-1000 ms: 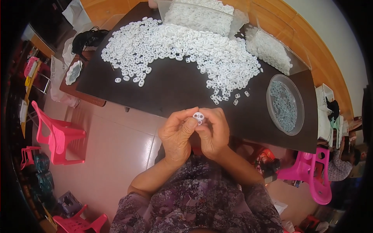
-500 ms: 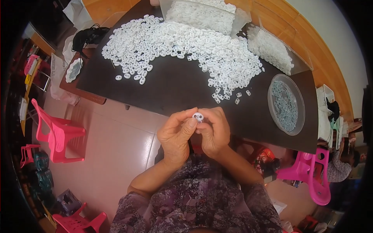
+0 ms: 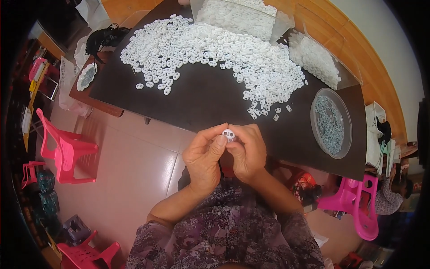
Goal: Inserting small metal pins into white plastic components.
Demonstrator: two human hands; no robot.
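Note:
Between the fingertips of both my hands sits a small white two-holed plastic piece (image 3: 229, 134), its dark holes facing up. My left hand (image 3: 204, 154) pinches it with thumb and forefinger from the left. My right hand (image 3: 247, 150) closes on it from the right. Both hands are just off the near edge of the dark table (image 3: 192, 101). A wide pile of similar white pieces (image 3: 210, 45) spreads across the table's far half, some oval and some squarish. Whether anything else is tucked inside my fingers is hidden.
A round clear tray (image 3: 316, 130) of small grey-blue metal parts lies at the table's right. Behind the pile stand clear bins (image 3: 286, 23) holding white pieces. Pink chairs stand left (image 3: 74, 150) and right (image 3: 358, 206). Black cords (image 3: 105, 40) lie at the far left.
My view has shifted slightly, so the table and pile appear a little displaced. Both hands keep the same pinch on the white piece.

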